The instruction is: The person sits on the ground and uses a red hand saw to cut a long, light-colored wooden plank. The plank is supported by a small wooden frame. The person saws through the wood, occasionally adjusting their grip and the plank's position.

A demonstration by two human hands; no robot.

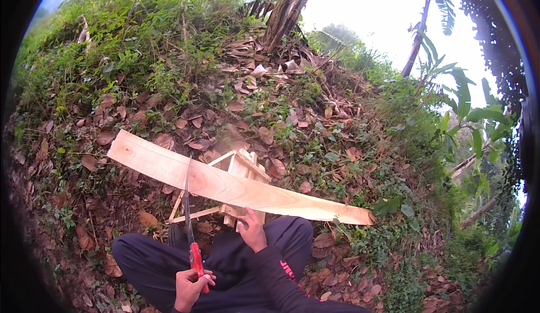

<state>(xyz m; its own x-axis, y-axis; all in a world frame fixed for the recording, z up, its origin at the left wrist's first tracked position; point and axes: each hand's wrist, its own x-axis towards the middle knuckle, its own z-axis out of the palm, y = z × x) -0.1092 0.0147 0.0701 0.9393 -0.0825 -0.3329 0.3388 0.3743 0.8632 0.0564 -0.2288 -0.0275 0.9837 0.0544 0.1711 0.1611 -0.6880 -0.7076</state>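
A long pale wooden plank [247, 192] lies slantwise in front of me, its left end farther off than its right. My left hand [193, 287] is wrapped round the red handle of a handsaw [189, 223]. The saw's narrow blade crosses the plank left of its middle, where a thin line shows on the wood. At the near edge of the plank is my right hand [253, 232], fingers stretched out and apart. Its fingertips are at the edge; whether they press on the wood I cannot tell. Beneath the plank stands a small wooden frame [247, 167] of light slats, partly hidden.
My bent legs [152, 262] in dark trousers are just below the plank. Dry brown leaves [149, 219] and low green plants [337, 172] cover the sloping ground. A tree trunk [287, 12] rises at the back, with broad-leaved plants [464, 102] on the right.
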